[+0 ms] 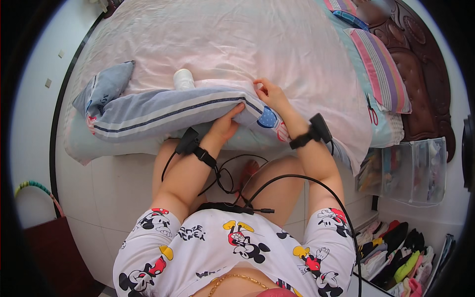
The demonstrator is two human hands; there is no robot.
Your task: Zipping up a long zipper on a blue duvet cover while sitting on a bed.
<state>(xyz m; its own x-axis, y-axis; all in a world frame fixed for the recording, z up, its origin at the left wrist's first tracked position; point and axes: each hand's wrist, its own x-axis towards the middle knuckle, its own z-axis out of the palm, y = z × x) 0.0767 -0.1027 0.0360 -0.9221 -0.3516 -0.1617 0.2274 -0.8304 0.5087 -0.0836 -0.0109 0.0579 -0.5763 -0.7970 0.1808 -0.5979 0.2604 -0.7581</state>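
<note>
A padded blue-grey cloth [159,109] with a white and navy stripe lies folded along the near edge of the bed. My left hand [224,124] grips its near side, thumb on top and the other fingers tucked beneath. Just beyond the cloth's right part is my right hand [273,97], its fingers bent above the pale pink sheet [230,41]. Whether something small is pinched in those fingertips cannot be made out. A white cone-shaped spool [183,79], apparently of thread, rests against the far side of the cloth.
Red-handled scissors [372,113] lie by a striped pillow [380,70] near the carved wooden headboard [415,67]. Clear plastic drawers [412,170] and an open drawer of clothes [397,256] are at right. Black cables [297,176] loop across my lap. A dark red bag [55,256] stands at left.
</note>
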